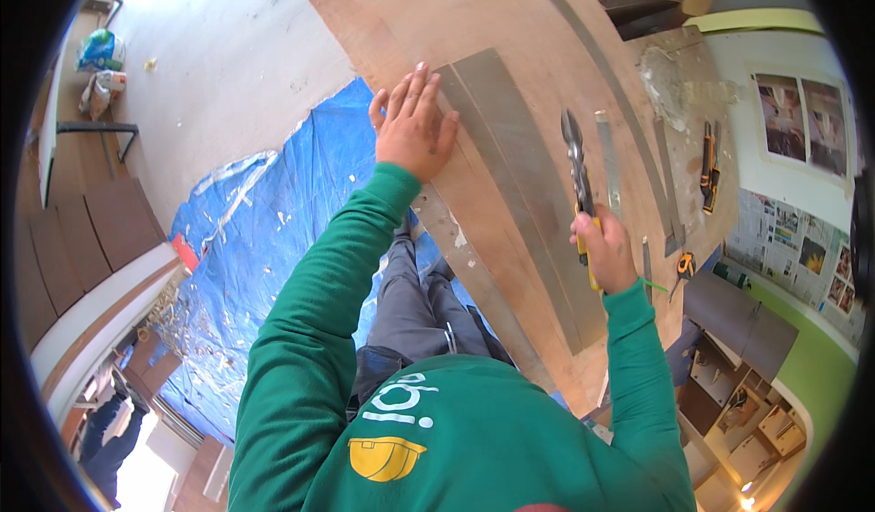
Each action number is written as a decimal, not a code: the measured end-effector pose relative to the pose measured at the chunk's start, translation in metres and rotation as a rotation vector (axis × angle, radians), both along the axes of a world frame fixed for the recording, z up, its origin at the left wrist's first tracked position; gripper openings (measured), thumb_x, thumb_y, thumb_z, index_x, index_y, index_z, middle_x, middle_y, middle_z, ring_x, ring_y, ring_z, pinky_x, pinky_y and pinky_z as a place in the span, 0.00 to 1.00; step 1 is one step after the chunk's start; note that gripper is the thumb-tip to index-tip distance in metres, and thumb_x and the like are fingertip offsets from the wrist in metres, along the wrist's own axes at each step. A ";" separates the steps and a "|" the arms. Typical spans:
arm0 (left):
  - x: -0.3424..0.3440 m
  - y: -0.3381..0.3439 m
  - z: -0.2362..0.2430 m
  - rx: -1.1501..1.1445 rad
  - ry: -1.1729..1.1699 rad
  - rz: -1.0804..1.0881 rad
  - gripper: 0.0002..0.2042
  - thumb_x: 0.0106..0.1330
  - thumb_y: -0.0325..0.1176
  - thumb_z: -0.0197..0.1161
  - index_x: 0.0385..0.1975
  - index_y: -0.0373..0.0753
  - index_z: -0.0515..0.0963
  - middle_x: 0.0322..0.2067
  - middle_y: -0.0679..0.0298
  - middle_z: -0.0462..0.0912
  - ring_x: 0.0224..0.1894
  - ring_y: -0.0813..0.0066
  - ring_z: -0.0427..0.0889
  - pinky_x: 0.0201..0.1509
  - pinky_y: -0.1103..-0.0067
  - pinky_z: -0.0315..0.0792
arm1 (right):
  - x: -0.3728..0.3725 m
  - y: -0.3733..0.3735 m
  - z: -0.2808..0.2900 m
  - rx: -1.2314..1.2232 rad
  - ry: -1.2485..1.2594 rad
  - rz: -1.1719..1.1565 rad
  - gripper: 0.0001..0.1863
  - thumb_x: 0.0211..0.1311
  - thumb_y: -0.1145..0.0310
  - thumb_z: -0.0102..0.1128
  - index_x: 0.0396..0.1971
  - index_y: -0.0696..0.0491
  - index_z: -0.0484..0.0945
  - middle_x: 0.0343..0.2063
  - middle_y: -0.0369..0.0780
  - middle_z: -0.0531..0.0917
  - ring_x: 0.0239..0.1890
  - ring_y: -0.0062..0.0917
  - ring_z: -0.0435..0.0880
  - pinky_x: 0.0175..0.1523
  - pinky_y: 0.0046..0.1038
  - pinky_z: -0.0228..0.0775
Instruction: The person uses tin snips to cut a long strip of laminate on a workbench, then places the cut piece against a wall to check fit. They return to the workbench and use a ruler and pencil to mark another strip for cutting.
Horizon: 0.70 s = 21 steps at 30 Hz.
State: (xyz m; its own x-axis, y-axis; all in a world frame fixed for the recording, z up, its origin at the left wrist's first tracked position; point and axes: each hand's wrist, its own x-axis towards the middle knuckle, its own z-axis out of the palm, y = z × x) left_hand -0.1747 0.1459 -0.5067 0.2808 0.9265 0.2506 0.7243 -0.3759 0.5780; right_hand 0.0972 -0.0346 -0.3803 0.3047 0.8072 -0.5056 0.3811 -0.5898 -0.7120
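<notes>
Nearest the head camera is a green long-sleeved sweatshirt [510, 421] with a yellow helmet print. Past it, a long, flat grey-brown panel [527, 193] lies on the tan wooden bench [437, 11]. It seems thin and fairly light, stiff across but inclined to flex along its length; its smooth face may slip, so both long edges look the best hold, kept clear of the corners. At its upper left end, the left hand [412, 138] rests palm down, fingers extended, gripping nothing visible. Over the panel's right side, the right hand [606, 248] has its fingers wrapped around the handles of yellow-handled metal snips [580, 179]. They look rigid and blade-heavy, best held low on the handles.
</notes>
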 end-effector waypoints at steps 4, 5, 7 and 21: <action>-0.001 0.001 -0.002 0.042 -0.027 0.025 0.32 0.70 0.46 0.64 0.72 0.41 0.70 0.76 0.56 0.65 0.77 0.55 0.63 0.81 0.59 0.46 | 0.020 -0.081 0.016 0.038 -0.287 0.118 0.32 0.64 0.48 0.69 0.52 0.63 0.78 0.40 0.49 0.84 0.44 0.42 0.84 0.51 0.39 0.76; -0.002 0.002 -0.009 0.058 -0.050 0.033 0.32 0.70 0.46 0.64 0.72 0.41 0.69 0.76 0.56 0.65 0.77 0.55 0.63 0.81 0.58 0.46 | 0.024 -0.103 0.018 0.018 -0.302 0.109 0.34 0.62 0.49 0.70 0.54 0.64 0.77 0.43 0.51 0.83 0.48 0.45 0.83 0.54 0.41 0.75; -0.008 -0.005 -0.004 0.125 -0.074 0.039 0.32 0.68 0.45 0.67 0.71 0.41 0.71 0.76 0.54 0.66 0.76 0.52 0.64 0.80 0.58 0.50 | 0.033 -0.156 0.016 0.014 -0.379 0.089 0.37 0.60 0.50 0.73 0.57 0.66 0.74 0.50 0.55 0.82 0.54 0.49 0.80 0.59 0.43 0.73; -0.090 -0.317 0.036 -0.871 -0.063 -0.104 0.15 0.74 0.38 0.64 0.30 0.31 0.86 0.24 0.59 0.89 0.27 0.72 0.87 0.37 0.74 0.79 | 0.102 -0.396 -0.059 0.080 -0.898 -0.136 0.49 0.50 0.48 0.77 0.66 0.64 0.69 0.57 0.56 0.76 0.61 0.54 0.72 0.67 0.52 0.64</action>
State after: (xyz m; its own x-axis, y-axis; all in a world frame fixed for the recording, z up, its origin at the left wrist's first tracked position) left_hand -0.2651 -0.1713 -0.4708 0.3839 0.7660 -0.5156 0.6679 0.1552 0.7279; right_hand 0.1997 -0.4310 -0.4389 0.6520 0.7578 0.0237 0.7426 -0.6319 -0.2220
